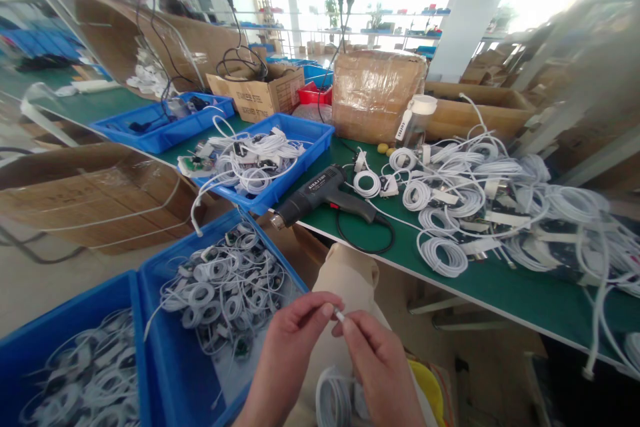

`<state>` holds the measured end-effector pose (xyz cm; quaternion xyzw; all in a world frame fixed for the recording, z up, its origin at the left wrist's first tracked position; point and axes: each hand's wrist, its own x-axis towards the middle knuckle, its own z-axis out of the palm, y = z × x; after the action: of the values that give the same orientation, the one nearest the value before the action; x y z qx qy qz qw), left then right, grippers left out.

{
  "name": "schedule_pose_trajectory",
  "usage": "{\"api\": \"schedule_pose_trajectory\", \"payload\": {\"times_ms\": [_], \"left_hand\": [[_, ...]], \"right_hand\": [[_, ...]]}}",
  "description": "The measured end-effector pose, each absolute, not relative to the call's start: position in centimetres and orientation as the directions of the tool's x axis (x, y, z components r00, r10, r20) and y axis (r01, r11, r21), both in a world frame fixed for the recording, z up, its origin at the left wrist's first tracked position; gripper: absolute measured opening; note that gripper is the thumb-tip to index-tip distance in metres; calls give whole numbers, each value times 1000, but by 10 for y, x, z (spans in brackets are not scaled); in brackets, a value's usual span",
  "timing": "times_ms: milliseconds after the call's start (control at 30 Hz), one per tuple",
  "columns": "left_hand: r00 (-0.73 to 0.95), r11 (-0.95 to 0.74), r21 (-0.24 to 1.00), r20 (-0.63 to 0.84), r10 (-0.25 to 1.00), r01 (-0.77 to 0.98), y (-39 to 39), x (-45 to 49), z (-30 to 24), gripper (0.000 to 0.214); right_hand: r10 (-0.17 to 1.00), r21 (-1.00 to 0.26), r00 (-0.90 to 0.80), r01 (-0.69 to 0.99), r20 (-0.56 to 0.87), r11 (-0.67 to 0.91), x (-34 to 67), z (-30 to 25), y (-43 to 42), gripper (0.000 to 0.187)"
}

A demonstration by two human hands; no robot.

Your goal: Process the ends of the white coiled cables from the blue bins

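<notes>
Left hand (301,323) and right hand (371,343) are shown near, each grip pinching a small white piece (340,315) over a beige trouser leg (346,273), fingertip handling being apparently in hand and steady alignment judged needed next.

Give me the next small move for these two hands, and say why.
Probably ease the left hand back slightly while the right hand steadies the small white piece. Both hands pinch it between them, and their fingertips seem to cover its ends, so its fit is hard to check; a little more room should show it better.
</notes>
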<state>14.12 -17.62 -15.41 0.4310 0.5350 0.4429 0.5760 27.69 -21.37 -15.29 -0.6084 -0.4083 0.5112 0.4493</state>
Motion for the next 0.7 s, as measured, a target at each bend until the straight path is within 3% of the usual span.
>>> {"api": "schedule_pose_trajectory", "payload": {"times_ms": [167,333,533,700], "left_hand": [[34,246,966,-244,969,-82,-178,140,-158,14],[31,237,968,-236,971,-80,-178,140,-164,13],[37,215,976,-214,976,-26,-178,139,-161,13],[99,162,983,-171,980,87,-174,135,-161,16]], "right_hand": [[921,-932,140,-34,-363,-362,274,-162,-215,41],[909,-924,163,-70,-383,-376,273,-169,-214,43],[874,-827,18,-335,-486,-452,271,-173,-210,59],[854,-755,-32,-451,-520,-476,274,-177,-207,58]]}}
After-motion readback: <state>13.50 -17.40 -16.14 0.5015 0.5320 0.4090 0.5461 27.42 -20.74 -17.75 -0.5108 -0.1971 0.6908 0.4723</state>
